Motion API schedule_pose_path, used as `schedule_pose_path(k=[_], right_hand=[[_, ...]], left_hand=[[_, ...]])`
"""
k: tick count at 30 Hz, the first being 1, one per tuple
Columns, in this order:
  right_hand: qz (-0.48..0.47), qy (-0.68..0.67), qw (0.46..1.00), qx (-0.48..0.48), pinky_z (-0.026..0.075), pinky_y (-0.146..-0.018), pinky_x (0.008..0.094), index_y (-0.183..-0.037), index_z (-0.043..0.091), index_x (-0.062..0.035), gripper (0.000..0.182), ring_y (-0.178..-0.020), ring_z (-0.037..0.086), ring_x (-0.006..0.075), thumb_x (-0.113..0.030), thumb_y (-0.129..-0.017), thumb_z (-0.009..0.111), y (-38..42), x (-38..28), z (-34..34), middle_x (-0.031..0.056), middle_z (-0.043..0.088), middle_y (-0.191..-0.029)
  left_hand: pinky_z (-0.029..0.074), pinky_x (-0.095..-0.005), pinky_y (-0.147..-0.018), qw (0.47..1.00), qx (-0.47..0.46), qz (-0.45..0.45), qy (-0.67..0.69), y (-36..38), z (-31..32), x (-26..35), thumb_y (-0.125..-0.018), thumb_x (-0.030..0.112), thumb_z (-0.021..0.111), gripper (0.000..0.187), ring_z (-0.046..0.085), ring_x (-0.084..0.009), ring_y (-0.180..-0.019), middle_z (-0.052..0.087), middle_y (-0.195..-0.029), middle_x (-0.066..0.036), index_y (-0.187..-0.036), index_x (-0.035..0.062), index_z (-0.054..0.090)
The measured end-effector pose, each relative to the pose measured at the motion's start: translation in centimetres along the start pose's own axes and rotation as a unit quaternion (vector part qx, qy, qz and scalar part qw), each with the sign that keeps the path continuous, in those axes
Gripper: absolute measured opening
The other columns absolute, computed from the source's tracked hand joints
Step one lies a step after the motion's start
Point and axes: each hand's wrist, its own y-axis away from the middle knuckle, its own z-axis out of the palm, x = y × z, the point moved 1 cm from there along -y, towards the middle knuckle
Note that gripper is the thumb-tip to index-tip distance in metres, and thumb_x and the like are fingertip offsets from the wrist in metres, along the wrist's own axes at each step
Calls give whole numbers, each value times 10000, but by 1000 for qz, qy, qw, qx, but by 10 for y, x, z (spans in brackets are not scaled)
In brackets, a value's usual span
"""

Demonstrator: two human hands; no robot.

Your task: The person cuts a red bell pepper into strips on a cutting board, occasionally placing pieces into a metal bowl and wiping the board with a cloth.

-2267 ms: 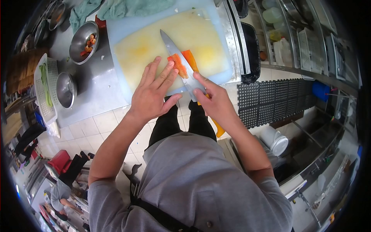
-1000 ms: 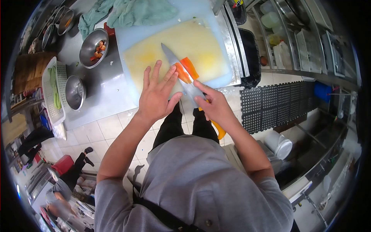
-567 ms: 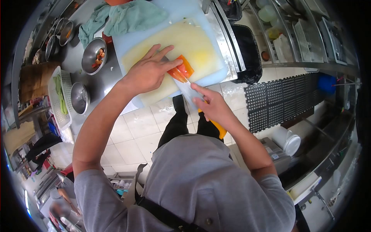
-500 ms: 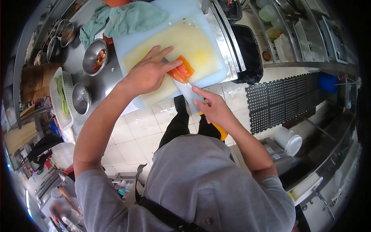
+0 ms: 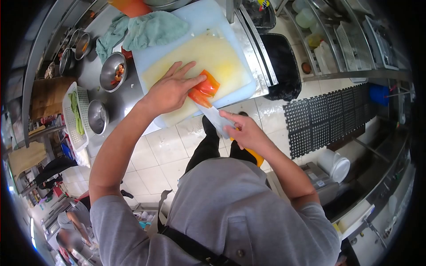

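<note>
The left hand (image 5: 167,94), spread wide, touches the glossy orange-red pepper pieces (image 5: 207,87), which lie around five o'clock from the centre of the yellowed-white cutting board (image 5: 187,55). The right hand (image 5: 248,132) pinches the yellow-handled steel knife (image 5: 216,119), its blade angled toward ten o'clock, tip hidden.

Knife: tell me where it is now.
Centre of the head view: the knife is in the right hand, blade running up to the orange-red pepper.

Commercial kitchen: steel counter (image 5: 120,105), chopping board (image 5: 213,51), knife (image 5: 217,119).
</note>
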Motion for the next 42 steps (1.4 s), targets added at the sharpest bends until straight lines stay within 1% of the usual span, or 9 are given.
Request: schedule_pose_path(k=[4, 6, 10, 15, 22, 28, 29, 36, 42], right_hand=[[4, -5, 1000, -7, 413, -470, 249, -1597, 583, -159, 539, -485, 467, 51, -118, -1066, 664, 3, 7, 4, -20, 585, -733], [-8, -4, 1000, -9, 416, -467, 248, -1596, 581, -151, 540, -488, 470, 51, -112, -1064, 663, 10, 7, 6, -17, 590, -735], [-9, -54, 998, 25, 432, -456, 249, -1601, 560, -115, 557, -505, 501, 51, -84, -1055, 665, 28, -12, -11, 0, 623, -762], [-75, -114, 981, 136, 456, -452, 260, -1605, 537, -89, 583, -504, 528, 60, -50, -1038, 671, 49, -24, -58, 15, 636, -763], [-106, -142, 956, 232, 471, -449, 271, -1601, 534, -90, 589, -493, 546, 75, -43, -1030, 673, 80, -18, -102, 24, 653, -760], [-80, -156, 943, 284, 470, -441, 278, -1620, 508, -96, 610, -492, 546, 83, -47, -1031, 660, 90, 13, -122, 43, 689, -792], [-70, -143, 943, 292, 470, -438, 280, -1629, 496, -97, 621, -489, 542, 85, -48, -1031, 656, 89, 19, -125, 50, 701, -803], [-58, -184, 941, 278, 478, -428, 289, -1651, 457, -99, 662, -482, 575, 119, -36, -1025, 662, 85, 50, -143, 91, 728, -830], [-72, -187, 944, 264, 485, -426, 296, -1636, 465, -70, 649, -497, 602, 131, -32, -1024, 675, 77, 41, -156, 101, 742, -850]], left_hand=[[341, -545, -1290, 1000, -7, -10, 9, -1, -2, 0, -1008, 62, 564, 565, 395, -540, -1530, 409, -1725, -195, -1514, 304, 628], [326, -501, -1304, 991, 25, -42, 124, -7, -5, -2, -934, -36, 593, 558, 422, -396, -1549, 654, -1491, -158, -1468, 115, 654], [354, -499, -1281, 965, 108, -36, 237, -28, -30, 2, -907, -54, 587, 524, 445, -436, -1521, 624, -1539, -143, -1405, 79, 682], [403, -549, -1240, 957, 229, 170, -48, -58, -54, 57, -845, -7, 672, 435, 526, -376, -1447, 657, -1436, -104, -1265, 81, 740], [368, -535, -1257, 940, 207, 256, -86, -149, -41, 137, -798, 36, 721, 451, 519, -331, -1433, 669, -1377, -80, -1248, 54, 734], [365, -508, -1252, 938, 179, 281, -100, -240, -31, 144, -815, 22, 705, 480, 512, -343, -1436, 652, -1416, -113, -1295, 30, 709], [379, -508, -1241, 935, 227, 261, -82, -248, -42, 138, -819, 10, 695, 463, 516, -352, -1433, 651, -1420, -122, -1281, 26, 714], [456, -526, -1166, 956, 260, 132, 30, -212, -80, 91, -819, -40, 659, 388, 584, -386, -1341, 710, -1298, -128, -1190, 33, 747], [391, -536, -1233, 944, 189, 255, -92, -214, -16, 159, -819, 73, 742, 398, 553, -356, -1384, 673, -1359, -107, -1214, 21, 731]])
